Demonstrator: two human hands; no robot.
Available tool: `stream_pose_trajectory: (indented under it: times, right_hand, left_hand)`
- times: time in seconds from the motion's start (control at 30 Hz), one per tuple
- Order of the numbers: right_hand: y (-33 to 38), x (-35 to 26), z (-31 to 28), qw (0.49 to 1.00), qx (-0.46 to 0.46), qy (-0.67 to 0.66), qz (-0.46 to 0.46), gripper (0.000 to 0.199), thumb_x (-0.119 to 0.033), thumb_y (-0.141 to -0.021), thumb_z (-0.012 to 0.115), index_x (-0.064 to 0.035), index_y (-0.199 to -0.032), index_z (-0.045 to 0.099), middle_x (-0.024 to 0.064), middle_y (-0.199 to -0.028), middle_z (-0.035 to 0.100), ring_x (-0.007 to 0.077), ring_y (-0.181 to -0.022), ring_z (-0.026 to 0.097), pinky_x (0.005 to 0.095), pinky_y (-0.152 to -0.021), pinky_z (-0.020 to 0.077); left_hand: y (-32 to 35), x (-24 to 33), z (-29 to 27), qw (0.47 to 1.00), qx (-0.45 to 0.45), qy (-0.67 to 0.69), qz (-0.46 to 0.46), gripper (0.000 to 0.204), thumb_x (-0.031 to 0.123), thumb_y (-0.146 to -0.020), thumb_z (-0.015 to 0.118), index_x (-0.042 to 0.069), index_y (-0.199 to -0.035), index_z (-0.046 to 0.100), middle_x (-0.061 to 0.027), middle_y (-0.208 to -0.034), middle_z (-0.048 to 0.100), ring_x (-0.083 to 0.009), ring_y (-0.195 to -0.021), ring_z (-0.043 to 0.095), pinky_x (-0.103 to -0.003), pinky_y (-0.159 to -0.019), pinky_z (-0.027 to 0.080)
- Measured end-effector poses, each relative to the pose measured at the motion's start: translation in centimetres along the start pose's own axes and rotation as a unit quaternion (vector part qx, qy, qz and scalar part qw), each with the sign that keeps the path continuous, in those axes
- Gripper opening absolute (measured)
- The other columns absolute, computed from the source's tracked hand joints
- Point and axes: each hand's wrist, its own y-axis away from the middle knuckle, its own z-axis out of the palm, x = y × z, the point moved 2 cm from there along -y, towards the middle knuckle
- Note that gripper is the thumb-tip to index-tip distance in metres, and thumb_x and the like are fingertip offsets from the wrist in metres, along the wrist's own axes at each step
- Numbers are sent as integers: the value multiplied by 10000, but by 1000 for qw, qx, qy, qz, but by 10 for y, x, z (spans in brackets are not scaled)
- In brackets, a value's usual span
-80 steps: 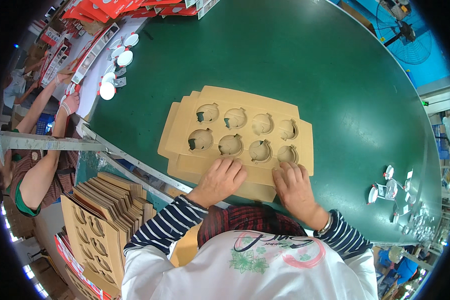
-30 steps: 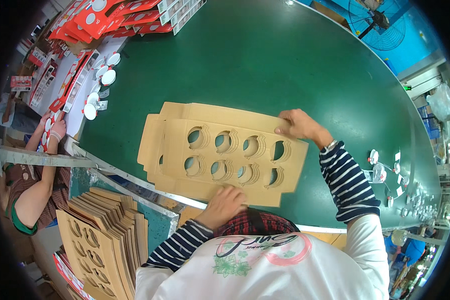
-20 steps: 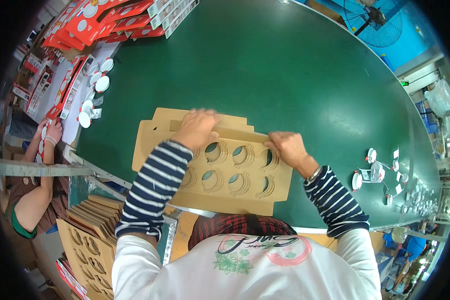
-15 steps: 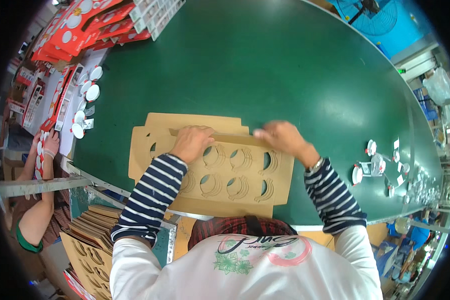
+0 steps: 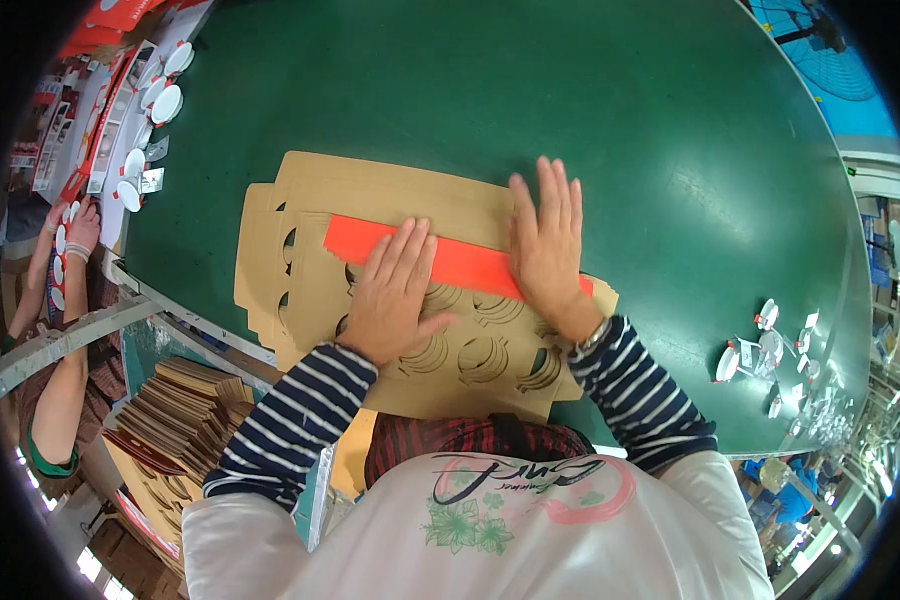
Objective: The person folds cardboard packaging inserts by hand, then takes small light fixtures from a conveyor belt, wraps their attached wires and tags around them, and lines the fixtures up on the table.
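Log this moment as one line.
left hand: open, partly over red strip | right hand: open, across same strip | cutout cardboard: on green table

Dark script lettering on white shirt (image 5: 475, 540); print on red cartons (image 5: 115, 18) too small to read.

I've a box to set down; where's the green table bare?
Bare: the green table beyond the cardboard, and between cardboard and the white fittings at right. Crowded: the left edge, with white discs, and the near middle, under the left hand and right hand.
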Motion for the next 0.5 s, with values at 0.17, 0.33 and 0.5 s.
stream_pose_trajectory:
  times: [0.17, 0.33, 0.5]
  right_hand:
    - [17, -14, -1, 997, 23, -43, -62, 350, -125, -864, 540, -2, -1191, 516, 232, -1341, 392, 391, -1289, 346, 533, -1078, 254]
    - [16, -16, -5, 986, 28, -123, -111, 364, -131, -844, 558, -6, -1184, 528, 200, -1248, 494, 343, -1223, 428, 490, -1053, 309]
    - [20, -34, -20, 981, -86, -126, -123, 285, -205, -887, 543, -4, -1085, 582, 162, -1074, 618, 310, -1024, 575, 392, -876, 458]
  left_hand:
    - [25, 6, 2, 1000, -23, -8, -10, 1021, 559, -730, 639, -82, -1397, 205, -241, -1481, 194, -357, -1397, 148, -480, -1131, 108]
    - [12, 6, 15, 999, 28, -15, -24, 984, 520, -748, 643, -80, -1397, 211, -236, -1478, 205, -362, -1395, 150, -480, -1134, 103]
    - [13, 4, -18, 995, 87, -53, -21, 821, 355, -794, 653, -50, -1393, 262, -221, -1425, 325, -358, -1359, 248, -480, -1125, 155]
